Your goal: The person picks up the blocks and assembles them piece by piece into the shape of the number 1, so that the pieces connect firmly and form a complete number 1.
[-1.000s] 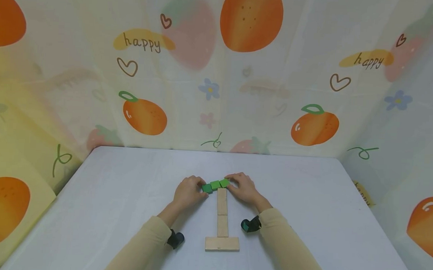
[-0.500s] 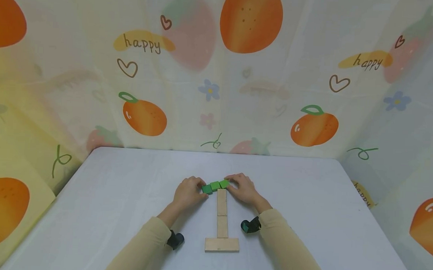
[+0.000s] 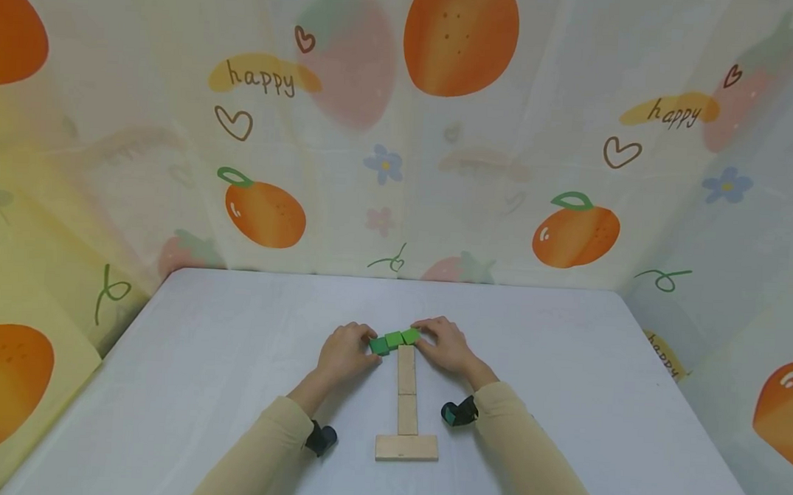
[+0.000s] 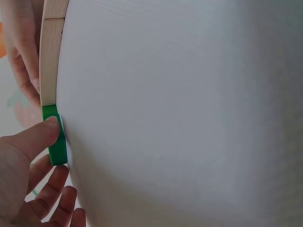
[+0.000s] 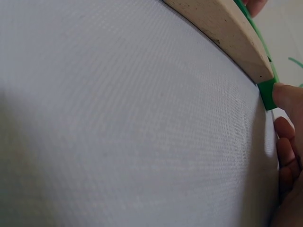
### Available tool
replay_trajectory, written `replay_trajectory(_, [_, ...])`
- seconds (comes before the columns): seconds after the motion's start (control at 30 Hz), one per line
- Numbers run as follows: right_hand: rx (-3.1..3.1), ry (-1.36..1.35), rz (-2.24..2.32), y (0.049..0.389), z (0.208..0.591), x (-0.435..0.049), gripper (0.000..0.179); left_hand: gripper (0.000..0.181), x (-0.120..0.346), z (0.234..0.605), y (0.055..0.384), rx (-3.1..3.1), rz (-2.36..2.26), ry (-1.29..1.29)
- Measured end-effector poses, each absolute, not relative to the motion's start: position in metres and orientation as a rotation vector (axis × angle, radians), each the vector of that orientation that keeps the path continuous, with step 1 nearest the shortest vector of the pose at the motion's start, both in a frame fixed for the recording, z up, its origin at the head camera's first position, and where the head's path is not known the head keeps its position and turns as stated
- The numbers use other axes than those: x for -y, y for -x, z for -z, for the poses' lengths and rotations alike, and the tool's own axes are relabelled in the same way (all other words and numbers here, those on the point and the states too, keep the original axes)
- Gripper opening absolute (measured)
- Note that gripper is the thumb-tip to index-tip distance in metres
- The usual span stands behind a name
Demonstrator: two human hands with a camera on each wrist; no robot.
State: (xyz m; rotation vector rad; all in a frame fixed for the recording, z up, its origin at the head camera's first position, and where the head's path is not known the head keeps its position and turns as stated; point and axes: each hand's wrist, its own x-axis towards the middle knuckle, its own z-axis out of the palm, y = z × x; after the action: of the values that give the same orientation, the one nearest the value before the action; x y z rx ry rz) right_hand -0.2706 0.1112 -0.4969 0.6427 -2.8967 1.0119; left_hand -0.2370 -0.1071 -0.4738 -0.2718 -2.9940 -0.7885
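Three green blocks form a slanting row at the far end of a column of wooden blocks on the table. My left hand pinches the row's left end, and in the left wrist view its thumb lies on a dark green block. At the right end my right hand pinches a lighter green block. The right wrist view has that thumb against the green block, just past the end of a wooden block. The far sides of the green blocks are partly hidden by fingers.
A wooden block lies crosswise at the column's near end, between my forearms. The white table ends at a patterned cloth behind and at the sides. Each wrist wears a black camera.
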Motion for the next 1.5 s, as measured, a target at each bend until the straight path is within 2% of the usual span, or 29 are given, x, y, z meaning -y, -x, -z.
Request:
replay_trajectory(0.9, [2.917, -0.63, -1.063, 0.273, 0.497, -0.114, 0.032, 0.043, 0.108, 0.476, 0.238, 3.02, 0.78, 0.278])
replay_trajectory(1.5, [2.919, -0.67, -1.105, 0.267, 0.491, -0.116, 0.045, 0.047, 0.119, 0.466, 0.235, 3.102, 0.783, 0.27])
